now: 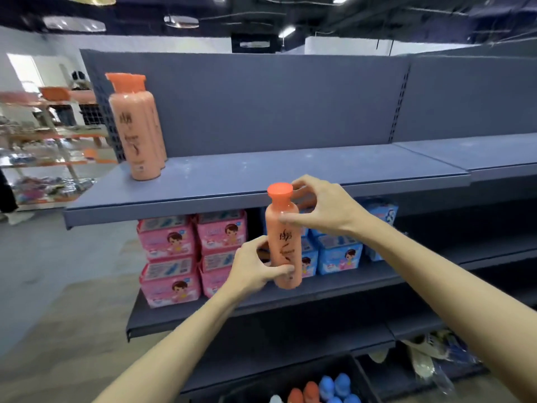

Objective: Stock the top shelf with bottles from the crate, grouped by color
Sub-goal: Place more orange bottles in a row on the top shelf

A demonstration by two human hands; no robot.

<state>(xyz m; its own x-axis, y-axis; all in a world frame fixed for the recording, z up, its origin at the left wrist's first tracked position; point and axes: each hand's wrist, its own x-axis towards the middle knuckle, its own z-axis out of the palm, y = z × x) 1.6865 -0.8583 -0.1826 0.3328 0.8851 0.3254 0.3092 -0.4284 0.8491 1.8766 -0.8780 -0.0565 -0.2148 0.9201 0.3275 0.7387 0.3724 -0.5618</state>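
At the centre of the view, an upright peach-orange plastic bottle with a bright orange cap and dark script down its front [284, 242] is held in the air in front of the shelving, its cap level with the front lip of the grey-blue metal top shelf [261, 175]. The left hand [252, 269] grips its lower body from 9 o'clock, fingers curled behind and thumb across the front. The right hand [316, 207] comes in from 3 o'clock, thumb pressed on the bottle's shoulder and fingers arched loosely around the neck behind the cap. At 10 o'clock, a row of matching peach-orange bottles [136, 126] stands at the top shelf's left end. Behind the held bottle, the next shelf down carries pink baby-print packs [191, 254] at 8 o'clock and blue baby-print packs [337, 254] at 3 o'clock. At 6 o'clock, the dark crate [360, 373] shows orange and blue bottle caps [328, 388].
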